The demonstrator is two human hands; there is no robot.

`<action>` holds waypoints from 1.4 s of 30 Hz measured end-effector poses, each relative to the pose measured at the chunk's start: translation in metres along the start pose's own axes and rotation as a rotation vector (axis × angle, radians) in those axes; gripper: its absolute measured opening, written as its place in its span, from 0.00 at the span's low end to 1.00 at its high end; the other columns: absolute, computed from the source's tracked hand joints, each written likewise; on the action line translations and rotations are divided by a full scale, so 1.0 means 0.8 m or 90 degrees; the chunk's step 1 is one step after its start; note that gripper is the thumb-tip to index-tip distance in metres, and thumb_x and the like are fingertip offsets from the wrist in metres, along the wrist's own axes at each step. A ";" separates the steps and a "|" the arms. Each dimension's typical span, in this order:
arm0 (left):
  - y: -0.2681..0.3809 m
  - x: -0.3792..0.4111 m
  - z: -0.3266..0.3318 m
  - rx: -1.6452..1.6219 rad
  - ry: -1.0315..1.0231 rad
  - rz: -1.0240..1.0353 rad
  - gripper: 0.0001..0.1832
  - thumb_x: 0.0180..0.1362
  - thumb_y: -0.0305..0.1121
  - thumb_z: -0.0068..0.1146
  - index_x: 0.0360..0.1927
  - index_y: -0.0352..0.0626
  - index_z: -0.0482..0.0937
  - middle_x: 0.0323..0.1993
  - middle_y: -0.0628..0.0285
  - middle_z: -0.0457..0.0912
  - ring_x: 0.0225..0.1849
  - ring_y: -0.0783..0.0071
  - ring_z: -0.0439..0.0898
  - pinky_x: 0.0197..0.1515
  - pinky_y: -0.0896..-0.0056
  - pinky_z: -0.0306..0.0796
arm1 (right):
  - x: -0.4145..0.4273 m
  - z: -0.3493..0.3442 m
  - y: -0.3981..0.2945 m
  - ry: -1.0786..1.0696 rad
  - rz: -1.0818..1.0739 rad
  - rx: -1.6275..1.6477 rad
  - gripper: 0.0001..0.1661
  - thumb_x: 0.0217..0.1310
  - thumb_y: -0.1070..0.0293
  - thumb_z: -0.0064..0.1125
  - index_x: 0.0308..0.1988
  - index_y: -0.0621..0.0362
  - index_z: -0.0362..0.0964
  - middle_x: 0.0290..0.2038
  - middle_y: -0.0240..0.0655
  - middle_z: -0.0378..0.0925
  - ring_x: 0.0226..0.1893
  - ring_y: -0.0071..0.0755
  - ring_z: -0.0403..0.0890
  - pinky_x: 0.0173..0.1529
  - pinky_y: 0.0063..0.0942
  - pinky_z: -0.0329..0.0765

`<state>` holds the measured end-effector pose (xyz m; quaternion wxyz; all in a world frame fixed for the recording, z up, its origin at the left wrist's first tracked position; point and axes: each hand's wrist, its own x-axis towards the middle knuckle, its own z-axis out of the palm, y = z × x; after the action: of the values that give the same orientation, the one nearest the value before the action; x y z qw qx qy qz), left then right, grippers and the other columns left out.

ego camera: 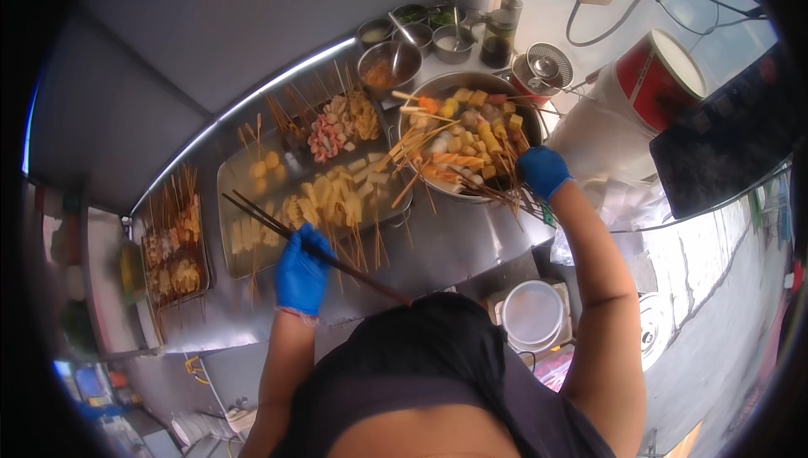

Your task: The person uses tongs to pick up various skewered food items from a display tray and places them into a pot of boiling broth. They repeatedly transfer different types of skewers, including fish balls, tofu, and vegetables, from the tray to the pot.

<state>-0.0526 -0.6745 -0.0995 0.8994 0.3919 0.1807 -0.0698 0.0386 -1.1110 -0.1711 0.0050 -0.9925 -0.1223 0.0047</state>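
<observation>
My left hand [305, 270], in a blue glove, grips a pair of long dark chopsticks [360, 277] at the counter's near edge. Their tips point up and left, over a rectangular metal tray [222, 205] of skewered food in broth. My right hand [544, 172], also blue-gloved, is at the right rim of a round metal pot [543, 133], by the sticks of several skewers [508, 164]. Its fingertips are partly hidden, so I cannot tell whether it grips them. Skewered tofu cubes, balls and other pieces fill the pot, with many sticks over its left rim.
Metal bowls of sauce [389, 65] and chopped greens stand behind the pot, near a pump bottle [512, 0]. A strainer [543, 66] and a red and white tub [659, 79] are at the right. Another skewer tray [205, 262] lies far left. A lidded round container [533, 313] sits below the counter.
</observation>
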 end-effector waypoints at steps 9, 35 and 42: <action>-0.005 -0.007 -0.021 -0.016 0.040 -0.008 0.17 0.59 0.39 0.50 0.46 0.39 0.73 0.37 0.60 0.74 0.41 0.66 0.72 0.49 0.65 0.66 | -0.014 -0.033 -0.025 -0.016 -0.043 0.220 0.08 0.47 0.65 0.51 0.25 0.56 0.75 0.26 0.46 0.75 0.30 0.51 0.76 0.37 0.42 0.73; -0.011 -0.021 -0.072 -0.035 -0.032 0.002 0.16 0.60 0.40 0.48 0.47 0.42 0.73 0.38 0.63 0.77 0.41 0.68 0.74 0.46 0.66 0.69 | 0.052 -0.016 -0.092 -0.318 -0.044 -0.075 0.13 0.43 0.65 0.52 0.31 0.56 0.79 0.33 0.44 0.79 0.36 0.45 0.80 0.40 0.37 0.76; -0.012 -0.026 -0.085 -0.054 0.023 0.015 0.16 0.60 0.40 0.47 0.48 0.44 0.73 0.39 0.64 0.77 0.41 0.69 0.75 0.46 0.65 0.68 | 0.050 0.026 -0.078 -0.187 -0.027 -0.127 0.11 0.40 0.63 0.53 0.24 0.55 0.79 0.26 0.41 0.79 0.30 0.44 0.80 0.35 0.34 0.76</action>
<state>-0.0929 -0.6319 -0.1408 0.9123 0.3571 0.1954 -0.0443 0.0622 -1.0407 -0.1919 -0.1110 -0.9739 -0.1424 0.1378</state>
